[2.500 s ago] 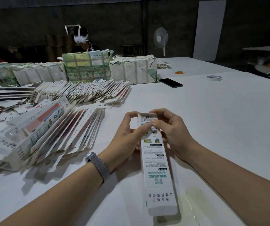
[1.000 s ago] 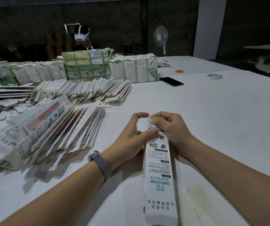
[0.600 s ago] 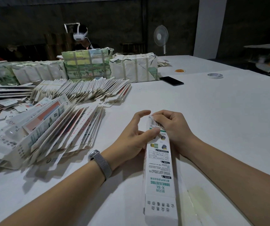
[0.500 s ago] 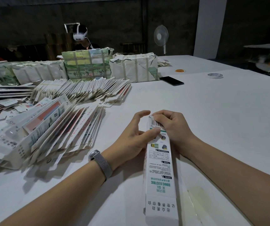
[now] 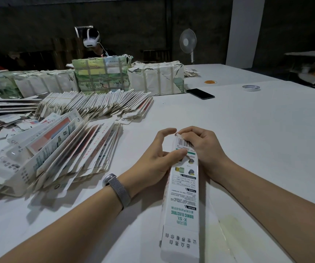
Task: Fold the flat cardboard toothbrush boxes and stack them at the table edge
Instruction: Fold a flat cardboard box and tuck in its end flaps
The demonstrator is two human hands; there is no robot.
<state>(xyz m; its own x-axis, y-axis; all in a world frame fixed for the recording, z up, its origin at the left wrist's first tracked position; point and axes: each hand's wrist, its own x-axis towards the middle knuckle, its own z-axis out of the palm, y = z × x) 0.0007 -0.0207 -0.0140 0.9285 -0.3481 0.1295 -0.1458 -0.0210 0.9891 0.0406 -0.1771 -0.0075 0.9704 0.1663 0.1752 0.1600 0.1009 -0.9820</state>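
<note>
Gripping toothbrush box point(image 5: 181, 202) — both hands.

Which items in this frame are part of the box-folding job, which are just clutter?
Job:
- toothbrush box, held by left hand and right hand
- fanned flat boxes
- second flat row
- wrapped bundles

Clutter:
- phone
- tape roll
- rubber bands
- fan

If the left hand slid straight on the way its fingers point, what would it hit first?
Almost at once the toothbrush box, which its thumb already presses; just past that, likely the right hand gripping the barcode end. Left hand.
</note>
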